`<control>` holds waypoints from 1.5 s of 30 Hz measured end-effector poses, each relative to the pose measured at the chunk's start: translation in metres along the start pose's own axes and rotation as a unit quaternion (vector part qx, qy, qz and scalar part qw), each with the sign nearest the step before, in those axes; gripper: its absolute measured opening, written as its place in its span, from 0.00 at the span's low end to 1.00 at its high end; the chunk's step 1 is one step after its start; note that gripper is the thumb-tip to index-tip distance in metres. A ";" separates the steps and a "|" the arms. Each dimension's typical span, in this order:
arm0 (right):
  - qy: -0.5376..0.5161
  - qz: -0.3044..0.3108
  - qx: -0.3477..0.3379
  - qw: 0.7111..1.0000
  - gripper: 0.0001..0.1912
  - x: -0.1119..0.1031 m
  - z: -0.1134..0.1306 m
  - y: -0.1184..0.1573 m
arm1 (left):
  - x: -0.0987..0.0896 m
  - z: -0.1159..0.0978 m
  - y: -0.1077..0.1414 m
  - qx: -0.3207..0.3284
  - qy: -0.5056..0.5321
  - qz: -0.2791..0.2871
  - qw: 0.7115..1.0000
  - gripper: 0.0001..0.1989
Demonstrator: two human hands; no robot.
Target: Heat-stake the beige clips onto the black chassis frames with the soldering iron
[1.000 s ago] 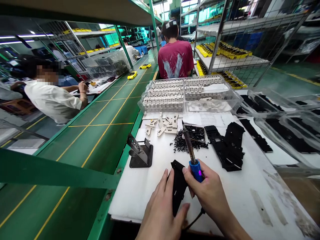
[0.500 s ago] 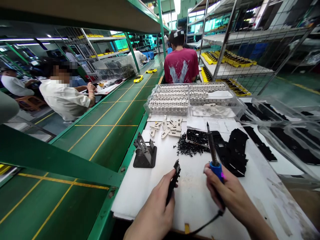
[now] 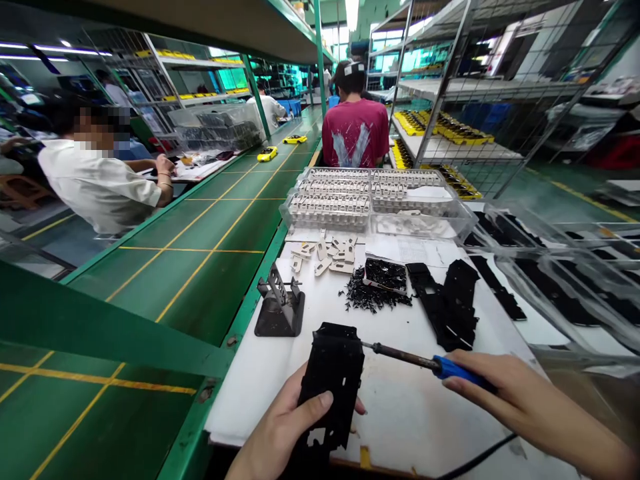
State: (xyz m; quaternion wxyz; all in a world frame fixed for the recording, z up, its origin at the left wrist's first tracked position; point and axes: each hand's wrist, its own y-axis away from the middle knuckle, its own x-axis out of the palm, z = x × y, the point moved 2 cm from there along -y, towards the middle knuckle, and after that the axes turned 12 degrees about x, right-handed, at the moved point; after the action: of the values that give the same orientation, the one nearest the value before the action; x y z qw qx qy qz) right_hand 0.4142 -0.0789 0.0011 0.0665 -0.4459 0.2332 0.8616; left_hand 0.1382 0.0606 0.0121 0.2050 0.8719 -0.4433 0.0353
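My left hand (image 3: 295, 417) is closed around a flat black plastic plate (image 3: 336, 373), its thumb lying across the broad face. The plate is tilted up toward me above the white work surface. In my right hand (image 3: 493, 380) is a soldering iron (image 3: 430, 361), gripped by its blue handle. The iron's tip points left and meets the plate's upper right edge, or comes very close to it. Beyond the plate lies a heap of small black parts (image 3: 375, 290), partly in a shallow box. Two more black plates (image 3: 453, 300) rest to the right of the heap.
A metal soldering iron stand (image 3: 280, 310) is at the left. Loose pale pieces (image 3: 330, 253) lie in front of a clear divided tray (image 3: 420, 223) of similar parts. The green conveyor (image 3: 200, 257) carries yellow toy cars (image 3: 267, 154). Clear trays with black plates (image 3: 555, 293) stand right.
My left hand has turned the plate from edge-on to broad face toward me. The soldering iron has swung from upright to nearly level, its tip now at the plate's edge.
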 end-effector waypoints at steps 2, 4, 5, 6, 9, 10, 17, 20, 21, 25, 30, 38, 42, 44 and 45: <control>0.005 -0.002 -0.011 1.000 0.21 -0.003 0.002 -0.001 | -0.001 -0.001 0.000 -0.004 0.001 0.010 1.000 0.22; 0.004 0.003 -0.018 1.000 0.20 -0.005 0.003 -0.002 | -0.002 -0.001 0.000 -0.005 0.004 0.012 1.000 0.23; 0.004 0.007 -0.016 1.000 0.20 -0.005 0.003 -0.002 | -0.002 -0.001 -0.001 -0.007 0.006 0.010 1.000 0.23; 0.006 0.015 -0.011 1.000 0.20 -0.005 0.003 -0.003 | -0.003 0.000 -0.001 -0.010 0.006 0.007 1.000 0.24; 0.015 0.044 0.009 0.999 0.22 -0.003 0.002 -0.003 | -0.004 0.000 -0.003 -0.022 0.000 0.009 1.000 0.26; 0.018 0.050 0.014 0.998 0.23 -0.003 0.002 -0.003 | -0.004 0.000 -0.004 -0.025 -0.001 0.012 1.000 0.26; 0.004 0.049 0.008 0.999 0.23 -0.005 0.004 -0.002 | -0.001 -0.004 -0.004 -0.034 0.002 0.020 0.999 0.26; -0.003 0.052 0.000 0.999 0.22 -0.008 0.004 0.000 | 0.000 -0.004 -0.004 -0.042 0.016 0.027 0.999 0.26; -0.004 0.055 -0.002 0.998 0.22 -0.008 0.003 0.000 | 0.000 -0.003 -0.004 -0.044 0.022 0.029 0.998 0.26; 0.000 0.068 0.003 0.998 0.22 -0.010 0.001 0.003 | 0.000 -0.001 -0.004 -0.048 0.035 0.040 0.997 0.27; 0.016 0.080 0.016 0.997 0.22 -0.012 -0.002 0.004 | 0.000 -0.002 -0.004 -0.054 0.033 0.048 0.997 0.25; 0.020 0.075 0.007 0.997 0.22 -0.013 0.000 0.006 | 0.002 -0.001 -0.004 -0.046 0.068 0.053 0.995 0.22; 0.007 0.034 -0.017 0.999 0.18 -0.017 -0.001 0.005 | 0.000 0.003 -0.004 -0.049 0.090 0.057 0.993 0.21; 0.004 0.007 -0.025 1.000 0.17 -0.018 -0.005 0.004 | 0.000 0.006 -0.006 -0.047 0.094 0.059 0.993 0.23; -0.003 -0.010 -0.025 1.000 0.16 -0.017 -0.006 0.004 | -0.001 0.007 -0.007 -0.045 0.091 0.051 0.994 0.23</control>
State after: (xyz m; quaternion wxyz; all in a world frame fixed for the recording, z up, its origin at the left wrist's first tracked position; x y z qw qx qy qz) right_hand 0.4276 -0.0842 0.0130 0.0648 -0.4474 0.2074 0.8676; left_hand 0.1427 0.0623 0.0028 0.2816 0.8310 -0.4682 0.1043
